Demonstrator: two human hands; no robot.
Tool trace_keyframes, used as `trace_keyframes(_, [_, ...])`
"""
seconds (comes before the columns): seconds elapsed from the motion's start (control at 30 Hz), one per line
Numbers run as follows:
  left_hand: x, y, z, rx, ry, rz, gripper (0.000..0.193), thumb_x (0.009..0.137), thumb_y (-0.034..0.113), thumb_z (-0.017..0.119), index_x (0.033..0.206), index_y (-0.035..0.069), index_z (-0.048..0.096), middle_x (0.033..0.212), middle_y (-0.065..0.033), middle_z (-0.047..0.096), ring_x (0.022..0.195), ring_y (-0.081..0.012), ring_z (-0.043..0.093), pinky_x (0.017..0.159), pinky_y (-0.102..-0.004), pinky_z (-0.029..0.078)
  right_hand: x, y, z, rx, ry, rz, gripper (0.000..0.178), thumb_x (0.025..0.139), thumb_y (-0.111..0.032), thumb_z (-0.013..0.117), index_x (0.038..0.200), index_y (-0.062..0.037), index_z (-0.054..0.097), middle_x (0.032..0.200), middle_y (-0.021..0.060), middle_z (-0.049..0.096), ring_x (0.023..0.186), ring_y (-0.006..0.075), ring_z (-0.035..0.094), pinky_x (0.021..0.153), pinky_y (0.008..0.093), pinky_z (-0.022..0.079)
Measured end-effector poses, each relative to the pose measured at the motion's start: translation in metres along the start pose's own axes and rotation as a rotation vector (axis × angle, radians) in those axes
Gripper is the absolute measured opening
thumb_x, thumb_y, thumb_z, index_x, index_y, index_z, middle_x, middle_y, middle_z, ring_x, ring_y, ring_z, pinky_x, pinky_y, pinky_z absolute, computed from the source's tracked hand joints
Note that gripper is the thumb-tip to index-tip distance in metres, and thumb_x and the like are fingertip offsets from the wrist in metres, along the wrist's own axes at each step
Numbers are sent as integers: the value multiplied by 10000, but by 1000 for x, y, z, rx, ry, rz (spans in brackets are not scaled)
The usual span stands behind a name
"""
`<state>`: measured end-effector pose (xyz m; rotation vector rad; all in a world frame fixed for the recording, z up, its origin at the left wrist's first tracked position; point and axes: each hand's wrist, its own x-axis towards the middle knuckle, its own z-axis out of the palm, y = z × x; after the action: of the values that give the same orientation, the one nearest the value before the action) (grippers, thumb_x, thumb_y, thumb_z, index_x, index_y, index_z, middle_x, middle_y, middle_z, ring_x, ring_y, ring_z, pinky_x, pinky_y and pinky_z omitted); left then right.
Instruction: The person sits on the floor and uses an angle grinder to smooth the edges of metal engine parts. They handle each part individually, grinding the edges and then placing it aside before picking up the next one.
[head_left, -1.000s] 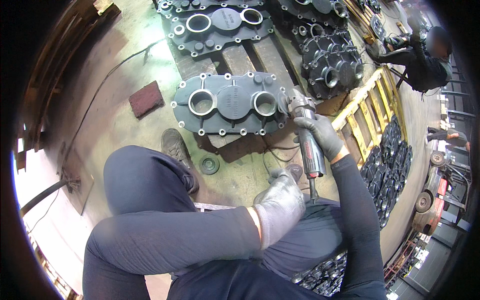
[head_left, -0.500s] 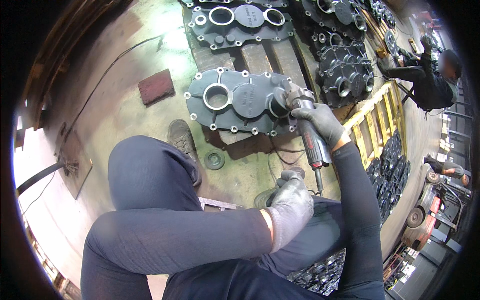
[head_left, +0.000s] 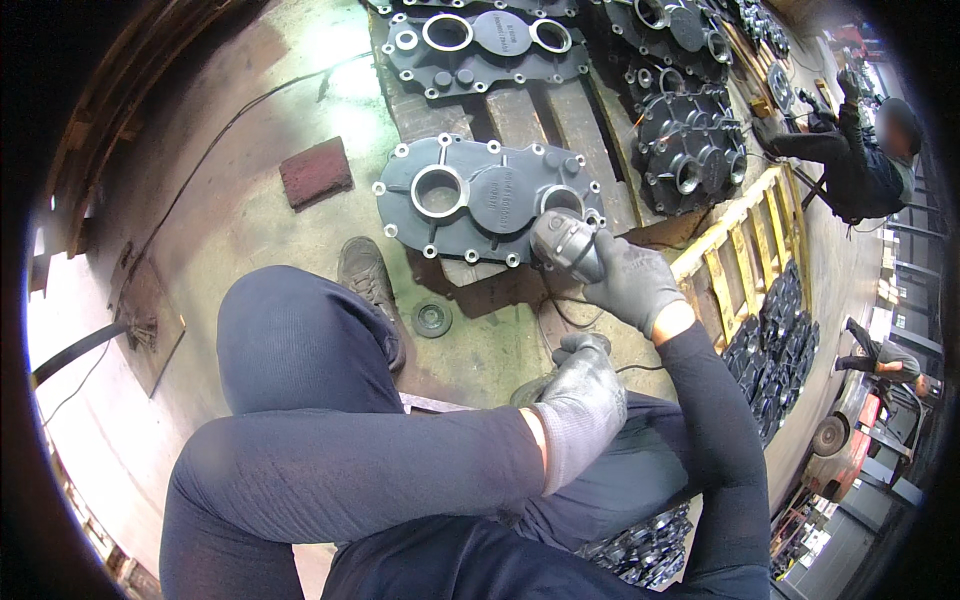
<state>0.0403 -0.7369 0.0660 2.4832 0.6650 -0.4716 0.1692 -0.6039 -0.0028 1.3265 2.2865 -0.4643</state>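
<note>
My right hand, in a grey glove, grips an angle grinder. Its metal head is at the near right edge of a dark grey cast gear housing cover, beside the right bore; I cannot tell if it touches. Most of the grinder's body is hidden behind the hand. The cover lies flat over wooden pallet slats, its bored rings and bolt bosses bright metal. My left hand, gloved, is closed in a fist above my right thigh; what it holds, if anything, is hidden.
Another casting lies farther back on the pallet, with stacked castings to its right. A red-brown block and a round disc lie on the floor. A yellow rack stands right; a seated co-worker is beyond.
My right hand has turned the grinder and drawn it nearer, down and left along the cover's edge. The cover has shifted slightly. My left hand stays almost still.
</note>
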Motion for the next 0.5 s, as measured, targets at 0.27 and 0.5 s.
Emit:
trace_keyframes(0.27, [-3, 6, 7, 30, 65, -65, 212, 973, 200, 703, 1111, 135, 852, 995, -40, 800, 950, -240, 760, 863, -501, 487, -29, 67, 26, -155, 176, 48, 718, 823, -324, 829, 1433, -90, 529, 1081, 206, 737, 978, 432, 764, 861, 557, 591])
trace_keyframes(0.5, [0, 5, 5, 37, 32, -54, 180, 941, 209, 719, 1043, 125, 841, 948, -40, 778, 907, -231, 750, 806, -459, 483, 8, 73, -2, 570, 170, 183, 706, 779, -457, 880, 1267, 26, 717, 1166, 301, 775, 1102, 444, 764, 987, 487, 584])
